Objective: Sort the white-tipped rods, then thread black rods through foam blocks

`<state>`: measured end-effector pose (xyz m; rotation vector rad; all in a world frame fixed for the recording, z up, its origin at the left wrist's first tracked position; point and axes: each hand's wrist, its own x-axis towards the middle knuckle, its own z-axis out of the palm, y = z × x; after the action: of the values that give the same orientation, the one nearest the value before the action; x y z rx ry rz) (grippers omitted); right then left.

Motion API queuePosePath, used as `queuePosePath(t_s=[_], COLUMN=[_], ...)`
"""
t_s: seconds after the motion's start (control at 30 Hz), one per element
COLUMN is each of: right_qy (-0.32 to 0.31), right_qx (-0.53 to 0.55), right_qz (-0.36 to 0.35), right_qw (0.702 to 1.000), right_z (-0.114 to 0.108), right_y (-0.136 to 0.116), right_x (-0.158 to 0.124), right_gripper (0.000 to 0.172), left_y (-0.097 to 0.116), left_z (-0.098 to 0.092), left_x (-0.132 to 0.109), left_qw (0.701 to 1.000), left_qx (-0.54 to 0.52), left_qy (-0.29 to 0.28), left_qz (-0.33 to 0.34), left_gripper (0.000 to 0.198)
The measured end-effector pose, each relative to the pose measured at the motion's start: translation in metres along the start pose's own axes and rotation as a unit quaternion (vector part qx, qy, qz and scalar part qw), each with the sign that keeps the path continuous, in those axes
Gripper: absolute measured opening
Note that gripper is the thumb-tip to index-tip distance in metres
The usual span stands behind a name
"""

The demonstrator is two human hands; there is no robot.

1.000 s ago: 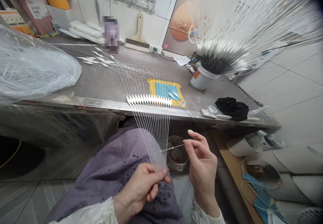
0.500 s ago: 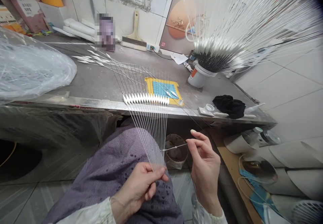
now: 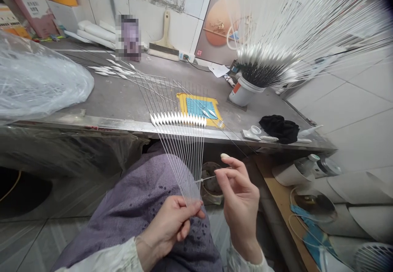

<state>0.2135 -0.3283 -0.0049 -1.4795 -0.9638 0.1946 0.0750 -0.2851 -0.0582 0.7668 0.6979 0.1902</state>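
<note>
A fan of thin white sticks (image 3: 190, 190) stands above the person's lap, its lower ends gathered in the left hand (image 3: 172, 221). That hand is closed, with the thumb laid across the narrow end of the fan. Toward the desk (image 3: 116, 100) the sticks spread apart, and each bears a white swelling, the swellings (image 3: 179, 119) lining up side by side in front of the desk's metal edge. Past them, dark thin ends point up and away over the desk.

The right hand (image 3: 238, 192) pinches a slim rod (image 3: 209, 178) between thumb and forefinger, another finger raised. The rod reaches sideways to the lower part of the fan; whether it touches the sticks cannot be told.

Purple checked cloth (image 3: 129, 206) with dark spots covers the lap, and behind the rod is a round container (image 3: 211, 196), partly hidden.

On the desk, a blue card (image 3: 196, 106) with a yellow border lies beyond the swellings. Loose sticks (image 3: 116, 70) lie farther left, near a clear plastic bag (image 3: 43, 79). To the right are a white bucket (image 3: 243, 94) full of upright sticks and a crumpled black cloth (image 3: 279, 129).
</note>
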Motion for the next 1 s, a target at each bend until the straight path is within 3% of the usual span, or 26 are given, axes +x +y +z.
queuePosePath(t_s=[0.13, 0.47, 1.0], right_qy=[-0.056, -0.056, 0.008], right_qx=[-0.008, -0.017, -0.039], right_qz=[-0.024, -0.03, -0.015], right_qw=[0.998, 0.998, 0.999], right_z=[0.016, 0.02, -0.007], right_y=[-0.005, -0.003, 0.011], right_x=[-0.001, 0.0, 0.007], right_gripper=[0.007, 0.006, 0.005], left_y=[0.003, 0.003, 0.0], left_z=[0.001, 0.0, 0.0], left_x=[-0.001, -0.002, 0.0], left_qw=[1.0, 1.0, 1.0], left_qx=[-0.008, -0.012, 0.01], left_qy=[0.002, 0.002, 0.009], left_qz=[-0.005, -0.007, -0.008], left_gripper=[0.043, 0.041, 0.046])
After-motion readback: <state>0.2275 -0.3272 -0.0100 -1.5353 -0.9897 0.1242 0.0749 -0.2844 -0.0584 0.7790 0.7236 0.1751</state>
